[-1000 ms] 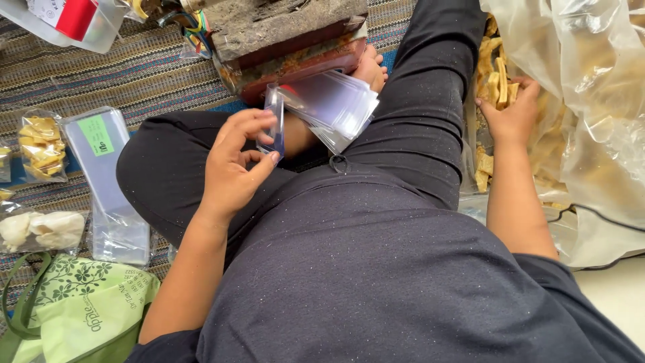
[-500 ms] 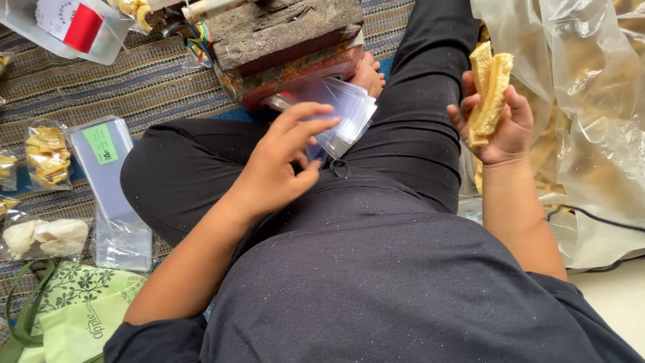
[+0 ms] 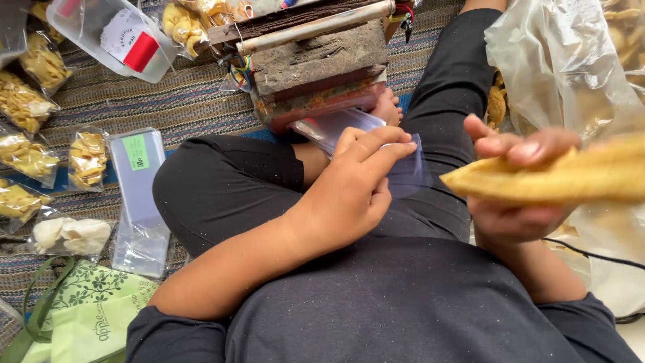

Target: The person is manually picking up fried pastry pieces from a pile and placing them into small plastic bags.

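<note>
I sit cross-legged on the striped woven mat (image 3: 168, 101), so my lap serves as the working surface. My left hand (image 3: 349, 195) rests on my knee with its fingers (image 3: 383, 151) curled and pinching the top one of a small stack of clear flat plastic pouches (image 3: 376, 144), thumb underneath, which keeps the thin film from sliding off my black trousers. My right hand (image 3: 517, 195) holds a bunch of long pale-yellow fried chips (image 3: 557, 178) level, thumb on top and fingers pressed together beneath, close beside the pouches. The big clear plastic sack of chips (image 3: 571, 81) lies at my right. Filled small packets of chips (image 3: 87, 158) lie on the mat at my left, beside a green printed bag (image 3: 94, 309).
</note>
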